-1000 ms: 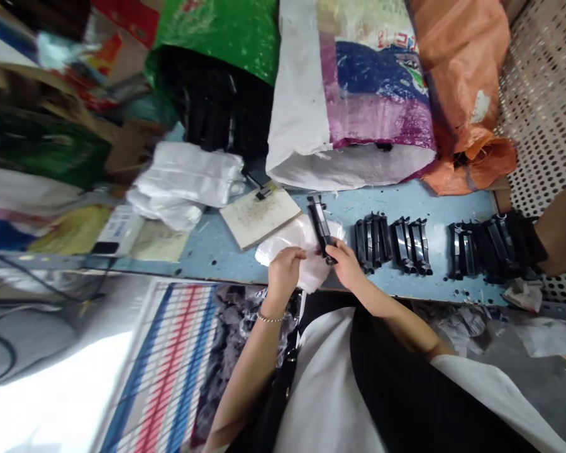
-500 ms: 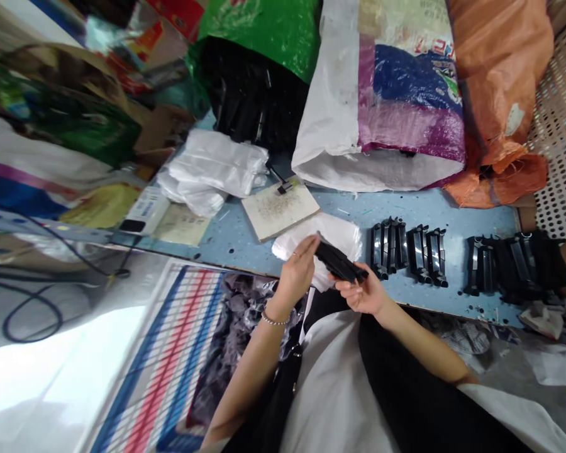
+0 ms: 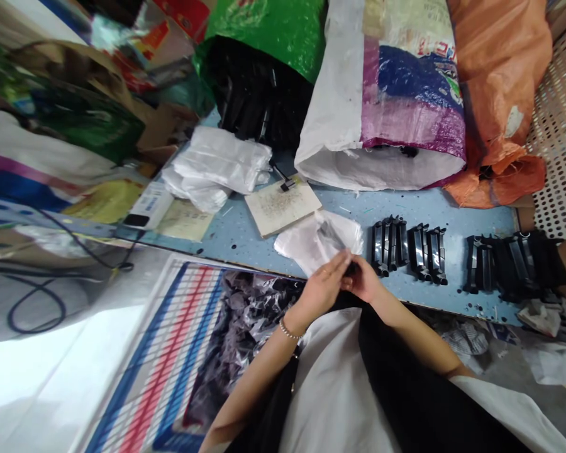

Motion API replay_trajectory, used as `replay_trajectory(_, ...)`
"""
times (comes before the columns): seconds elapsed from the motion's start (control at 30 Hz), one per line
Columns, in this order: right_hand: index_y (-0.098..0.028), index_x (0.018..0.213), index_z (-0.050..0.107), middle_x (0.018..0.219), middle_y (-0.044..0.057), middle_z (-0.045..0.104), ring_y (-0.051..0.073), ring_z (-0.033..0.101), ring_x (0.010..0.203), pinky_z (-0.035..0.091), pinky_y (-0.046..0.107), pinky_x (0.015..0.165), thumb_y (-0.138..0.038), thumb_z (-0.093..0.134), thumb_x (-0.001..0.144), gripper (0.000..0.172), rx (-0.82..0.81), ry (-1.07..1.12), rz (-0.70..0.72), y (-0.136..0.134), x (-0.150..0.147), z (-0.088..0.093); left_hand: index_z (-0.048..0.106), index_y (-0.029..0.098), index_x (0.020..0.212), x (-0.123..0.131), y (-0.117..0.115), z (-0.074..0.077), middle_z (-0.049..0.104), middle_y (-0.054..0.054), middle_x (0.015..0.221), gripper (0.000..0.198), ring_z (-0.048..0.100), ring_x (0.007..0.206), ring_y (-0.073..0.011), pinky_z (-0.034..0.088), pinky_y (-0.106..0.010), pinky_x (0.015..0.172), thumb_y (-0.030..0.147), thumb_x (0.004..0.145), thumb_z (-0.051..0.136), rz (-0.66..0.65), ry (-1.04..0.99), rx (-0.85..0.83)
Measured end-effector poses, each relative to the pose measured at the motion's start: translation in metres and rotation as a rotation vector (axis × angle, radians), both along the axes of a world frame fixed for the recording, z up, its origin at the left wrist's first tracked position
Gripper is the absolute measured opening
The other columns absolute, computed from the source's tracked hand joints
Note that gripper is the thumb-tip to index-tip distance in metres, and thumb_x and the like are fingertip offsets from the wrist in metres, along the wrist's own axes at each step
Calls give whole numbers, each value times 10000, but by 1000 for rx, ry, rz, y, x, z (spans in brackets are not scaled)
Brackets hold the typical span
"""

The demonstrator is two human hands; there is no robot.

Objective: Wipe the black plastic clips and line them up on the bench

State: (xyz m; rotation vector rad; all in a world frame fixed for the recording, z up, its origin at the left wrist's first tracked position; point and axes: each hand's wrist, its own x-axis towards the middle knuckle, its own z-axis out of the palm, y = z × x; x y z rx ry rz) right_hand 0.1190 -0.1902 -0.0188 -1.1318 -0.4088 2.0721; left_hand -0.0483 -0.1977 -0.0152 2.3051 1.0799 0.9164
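Left hand [image 3: 321, 286]: is lying at the near edge of the surface [image 3: 245, 236], fingers nearly straight and pressed together against the clear bag [image 3: 317, 242]. It is touching the bag's near end; whether it is pinching the film cannot be told.
Right hand [image 3: 364, 281]: is closing around the near end of a black part [image 3: 338, 242], fingers curled. It is touching the left hand's fingertips.
Black part: is sitting inside the clear bag, seen dimly through the film, angled away from the person. Its near end is hidden by the two hands.
Clear bag: is lying flat on the blue surface, just right of the board [image 3: 283, 206] and just left of the first black stack.
Black stacks: three groups are lying in a row on the surface to the right of the hands, namely a near stack [image 3: 389, 245], a middle stack [image 3: 427, 252] and a far stack [image 3: 509, 264]. The near and middle stacks are close together; the far stack is well apart from them.
Board: is lying flat, with a black clip [image 3: 285, 184] on its far edge.
White bundle [image 3: 219, 167]: is lying left of the board.
Sacks: a green sack [image 3: 264, 38] holding black parts, a white sack [image 3: 387, 100] and an orange sack [image 3: 500, 75] are lying along the far side of the surface.
Floor sack [image 3: 236, 340]: is holding bagged dark pieces, below the surface edge, left of the person.
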Motion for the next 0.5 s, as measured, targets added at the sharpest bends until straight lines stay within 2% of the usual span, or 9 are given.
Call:
replay_trajectory(0.07,-204,860,592,710,-26,565,116,493,576,451,247,533,-528,636,813,331,218,-300,-23,-2,-1,3,234,229,1599,7,-6,3,402,-151,1587,756,408,1468,-244,447,-456,1168,-2,891,363,-113,-38,-45)
replay_trajectory(0.13,-199,997,618,893,14,626,159,580,778,517,292,682,-434,690,797,317,498,-535,74,-8,1,9,254,209,1593,8,-11,4,433,-169,1556,757,430,1450,-260,456,-472,1159,21,879,419,-117,-59,-90)
replay_trajectory(0.17,-195,1084,615,981,35,638,177,597,858,530,315,743,-395,715,786,373,612,-579,162,-12,2,13,319,205,1570,5,-14,6,484,-170,1510,723,481,1410,-262,481,-465,1136,38,878,448,-99,-69,-102)
replay_trajectory(0.23,-193,1228,577,1073,62,642,192,622,913,544,340,785,-370,716,806,479,734,-547,329,-17,6,19,498,224,1464,-6,-18,14,602,-144,1374,581,592,1285,-248,531,-438,1077,82,900,497,-19,-90,-117)
replay_trajectory(0.3,-204,1289,559,1104,74,641,191,642,918,555,352,792,-381,625,897,435,778,-558,368,-14,8,20,622,255,1330,-24,-26,29,683,-104,1235,425,657,1162,-230,557,-410,1028,147,925,550,98,-125,-152)
replay_trajectory(0.37,-217,1310,573,1222,111,611,223,622,1062,538,411,908,-355,565,946,389,885,-745,304,-4,5,15,673,274,1253,-48,-37,47,723,-80,1142,344,683,1093,-234,573,-391,984,224,916,624,186,-158,-208)
replay_trajectory(0.43,-229,1303,608,1356,145,548,284,523,1251,453,503,1053,-298,609,922,386,1031,-1015,303,9,-1,5,708,289,1205,-77,-51,62,751,-69,1073,319,705,1036,-242,589,-368,931,283,887,677,197,-157,-258)
replay_trajectory(0.5,-234,1282,638,1412,154,521,330,432,1346,367,566,1123,-227,653,880,402,1119,-1214,393,20,-7,-5,735,312,1176,-108,-68,67,768,-64,1055,318,727,989,-250,604,-348,874,319,859,704,170,-81,-330)
